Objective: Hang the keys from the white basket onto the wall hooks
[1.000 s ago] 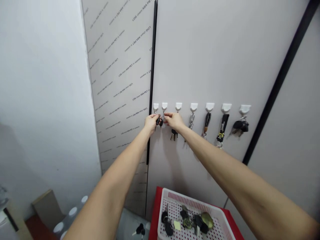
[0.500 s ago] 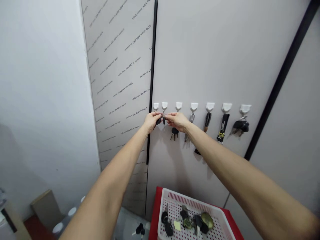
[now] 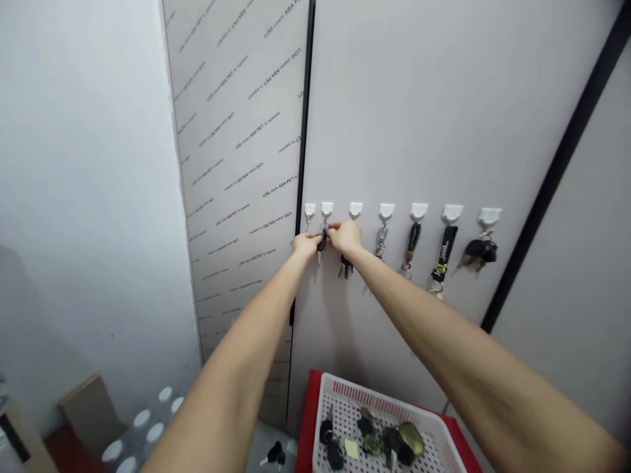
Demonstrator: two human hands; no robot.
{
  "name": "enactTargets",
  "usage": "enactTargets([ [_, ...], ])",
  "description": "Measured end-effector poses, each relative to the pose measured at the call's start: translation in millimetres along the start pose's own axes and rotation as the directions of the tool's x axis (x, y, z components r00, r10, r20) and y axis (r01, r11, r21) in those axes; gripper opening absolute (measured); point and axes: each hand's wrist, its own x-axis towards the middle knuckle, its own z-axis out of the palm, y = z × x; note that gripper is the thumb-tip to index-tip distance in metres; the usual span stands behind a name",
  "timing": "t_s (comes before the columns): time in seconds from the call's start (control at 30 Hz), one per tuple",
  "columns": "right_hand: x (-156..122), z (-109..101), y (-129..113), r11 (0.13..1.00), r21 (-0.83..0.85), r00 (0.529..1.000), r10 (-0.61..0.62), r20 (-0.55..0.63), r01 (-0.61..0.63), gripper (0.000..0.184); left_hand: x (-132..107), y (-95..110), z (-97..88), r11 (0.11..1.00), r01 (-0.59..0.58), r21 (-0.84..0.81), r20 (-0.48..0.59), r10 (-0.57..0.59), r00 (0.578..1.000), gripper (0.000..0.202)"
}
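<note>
Black-headed key [image 3: 322, 242]: sits at the fingertips of both hands, just below the second white hook [image 3: 327, 209] from the left, blade downward. Attachment to hook: too small to tell.

Left hand [image 3: 306, 246]: reaches up from lower left, forearm slanting inward, wrist nearly straight, thumb and finger pinched together on the key's black head.

Right hand [image 3: 346, 236]: reaches up from lower right, forearm slanting leftward across the row, back of hand toward the camera, fingers bent. Fingertips close by the key's upper right side; clamped or merely touching, cannot tell.

Beneath right hand: dark keys [image 3: 346, 265], partly covered.

Farther right: black strap [image 3: 445, 253], bunch of black-headed keys [image 3: 480, 253].

Below, between forearms: white perforated basket [image 3: 365, 392], with assorted keys inside.
</note>
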Motion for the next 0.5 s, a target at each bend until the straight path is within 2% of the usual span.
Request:
enactTargets([
  [0.1,-30,-11,22,0.991,-0.078,0.993,-0.105,0.049,0.108,0.025,-21,-16,-15.5,0.996,0.056,0.07,-0.059,-0.052,0.997,0.011],
  [0.17,-60,-18,48,0.982,-0.12,0.978,-0.122,0.166,0.143,0.026,-44,-33,-28.1,0.987,0.117,0.108,-0.047,-0.113,0.993,0.01],
  [0.2,-78,-21,64,0.983,-0.131,0.963,-0.091,0.253,0.127,0.025,-58,-44,-34.3,0.978,0.158,0.134,-0.021,-0.157,0.987,0.009],
  [0.27,-118,-26,99,0.985,-0.157,0.899,0.003,0.439,0.073,0.025,-90,-68,-45.1,0.95,0.246,0.191,0.057,-0.261,0.964,0.008],
  [0.37,-182,-31,146,0.979,-0.193,0.765,0.075,0.64,0.065,0.023,-140,-105,-54.3,0.902,0.362,0.235,0.149,-0.402,0.903,0.009],
  [0.43,-218,-34,164,0.972,-0.197,0.675,0.057,0.736,0.132,0.021,-167,-125,-55.9,0.873,0.417,0.251,0.176,-0.465,0.868,0.009],
  [0.5,-241,-34,171,0.948,-0.204,0.607,0.014,0.794,0.244,0.022,-185,-142,-55.9,0.866,0.407,0.292,0.196,-0.47,0.861,0.01],
])
